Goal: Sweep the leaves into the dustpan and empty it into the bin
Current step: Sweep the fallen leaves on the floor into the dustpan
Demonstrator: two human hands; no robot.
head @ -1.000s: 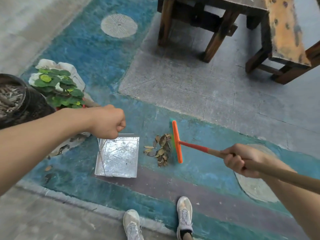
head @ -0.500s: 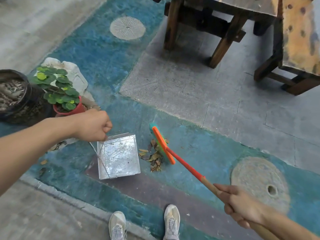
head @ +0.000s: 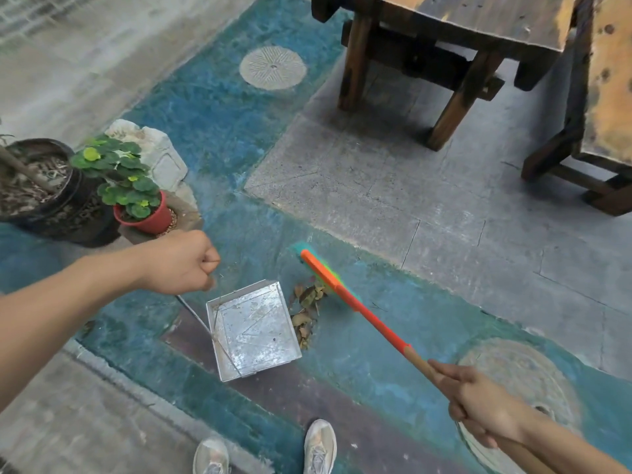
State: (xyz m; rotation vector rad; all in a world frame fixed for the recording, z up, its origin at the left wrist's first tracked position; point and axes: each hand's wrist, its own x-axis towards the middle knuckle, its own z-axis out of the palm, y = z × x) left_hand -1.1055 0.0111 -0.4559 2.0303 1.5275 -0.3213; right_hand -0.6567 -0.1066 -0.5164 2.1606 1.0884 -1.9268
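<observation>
A small pile of dry brown leaves (head: pixel 305 313) lies on the blue-painted floor (head: pixel 376 340) near the middle of the view. It is just beside the open edge of a square metal dustpan (head: pixel 253 331), which sits flat at the leaves' 9 o'clock. A broom (head: pixel 321 273) with an orange head and green bristles bears in from the leaves' 2 o'clock, placed to push them toward the pan's mouth.

The left hand (head: pixel 178 261), at the pan's 10 o'clock, has its grip closed in a fist on the pan's thin wire handle (head: pixel 195 314), probably steadying the pan against the push. The right hand (head: pixel 478 401), at 4 o'clock in the view, has its grip wrapped round the broom's wooden shaft.

Potted plants (head: pixel 133 196) stand at 9 o'clock and two shoes (head: pixel 319 446) at 6 o'clock. No bin shows.
</observation>
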